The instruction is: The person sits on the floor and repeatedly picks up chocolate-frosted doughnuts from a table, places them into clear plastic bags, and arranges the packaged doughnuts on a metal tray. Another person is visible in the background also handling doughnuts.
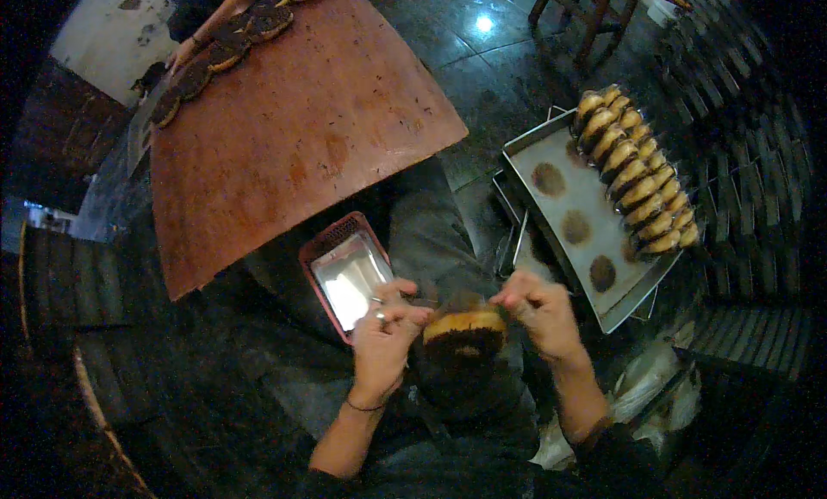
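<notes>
Between my two hands, above my lap, hangs a round doughnut point(465, 331) with a pale side and dark chocolate sprinkles. A thin see-through plastic bag point(461, 299) seems to surround it, blurred and hard to make out. My left hand point(385, 331), wearing a ring and a thin bracelet, is closed in a pinch at the bag's left corner. My right hand point(538, 314) pinches the opposite corner, fingers closed. Just left of them a red plastic basket point(331, 232) holds a stack of shiny clear bags point(349, 279).
At right, a metal tray point(616, 320) carries rows of doughnuts point(633, 176) standing on edge, with dark round stains beside them. Ahead is a reddish-brown tabletop point(319, 129), sprinkled doughnuts point(226, 49) along its far left edge. Another person's arm point(220, 18) reaches there. A wooden stool point(594, 17) stands far right.
</notes>
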A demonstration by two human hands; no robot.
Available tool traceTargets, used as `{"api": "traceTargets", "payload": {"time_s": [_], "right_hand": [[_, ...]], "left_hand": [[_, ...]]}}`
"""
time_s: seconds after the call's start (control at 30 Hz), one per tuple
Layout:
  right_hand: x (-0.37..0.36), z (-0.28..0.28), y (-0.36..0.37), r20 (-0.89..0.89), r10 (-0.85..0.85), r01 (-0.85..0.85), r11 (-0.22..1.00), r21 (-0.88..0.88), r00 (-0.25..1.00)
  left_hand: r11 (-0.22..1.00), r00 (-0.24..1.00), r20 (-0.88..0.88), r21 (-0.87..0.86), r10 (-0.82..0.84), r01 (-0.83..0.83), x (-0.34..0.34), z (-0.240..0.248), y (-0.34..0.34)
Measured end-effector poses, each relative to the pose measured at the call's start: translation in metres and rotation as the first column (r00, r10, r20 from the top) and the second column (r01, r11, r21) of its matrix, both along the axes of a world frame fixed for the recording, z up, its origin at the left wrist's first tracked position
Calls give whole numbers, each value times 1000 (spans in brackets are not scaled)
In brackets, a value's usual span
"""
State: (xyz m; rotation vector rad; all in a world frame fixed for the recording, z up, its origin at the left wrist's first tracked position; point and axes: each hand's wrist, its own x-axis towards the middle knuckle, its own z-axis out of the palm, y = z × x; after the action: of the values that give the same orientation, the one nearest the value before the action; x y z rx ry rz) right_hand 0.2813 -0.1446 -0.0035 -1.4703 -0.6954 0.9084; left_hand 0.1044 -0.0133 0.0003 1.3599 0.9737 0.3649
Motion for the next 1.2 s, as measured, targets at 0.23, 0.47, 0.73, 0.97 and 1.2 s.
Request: {"api": "traceTargets", "payload": {"time_s": [0.23,0.47,0.73,0.97,1.2], "right_hand": [[-40,-40,-21,421,-162,211,975,-72,892],[-72,-49,-9,615,-359,460,888,-7,702],[-52,-55,-39,-76,-150,138,980,-144,986],[-42,-41,-56,-804,-15,503,787,357,594],[63,-48,-111,-569,-753,935,181,306,332]], "left_hand": [[970,972,55,74,227,-231,-18,-29,-30],[840,880,96,267,465,-473,-3,-35,-41],[868,905,142,-373,402,-327,-14,-47,-48],[997,963,262,47,-68,58,34,-14,-78],[984,963,207,66,-173,163,21,-6,-38]]}}
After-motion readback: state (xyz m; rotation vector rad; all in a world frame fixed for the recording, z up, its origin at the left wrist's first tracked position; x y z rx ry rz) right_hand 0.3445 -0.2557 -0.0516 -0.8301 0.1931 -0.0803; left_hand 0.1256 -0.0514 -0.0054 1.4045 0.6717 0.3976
